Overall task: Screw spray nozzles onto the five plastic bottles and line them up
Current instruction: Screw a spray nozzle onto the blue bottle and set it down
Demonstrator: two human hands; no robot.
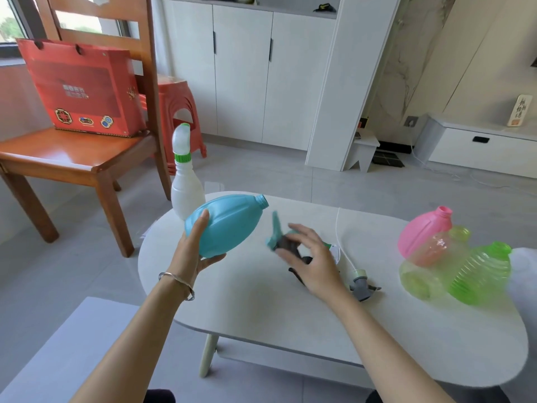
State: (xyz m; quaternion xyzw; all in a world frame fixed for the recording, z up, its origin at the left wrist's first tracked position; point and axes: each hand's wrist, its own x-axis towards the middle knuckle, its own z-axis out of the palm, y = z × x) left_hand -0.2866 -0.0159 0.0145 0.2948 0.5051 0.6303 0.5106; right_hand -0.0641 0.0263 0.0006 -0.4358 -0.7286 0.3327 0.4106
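Note:
My left hand [195,248] grips a blue bottle [229,225] above the table, tilted with its open neck pointing up and right. My right hand [309,257] pinches a teal and dark spray nozzle [279,238], blurred, just right of the bottle. A white bottle [186,187] with a green-collared nozzle stands upright at the table's far left edge. At the right lie a pink bottle [422,231], a clear orange-tinted bottle [436,248], a yellow-green clear bottle [421,279] and a green ribbed bottle [479,274], all without nozzles.
On the white oval table [261,309] lie loose nozzles: a grey one [361,286] with a white tube, and others partly hidden under my right hand. A wooden chair [72,158] with a red bag stands left, with a red stool behind it.

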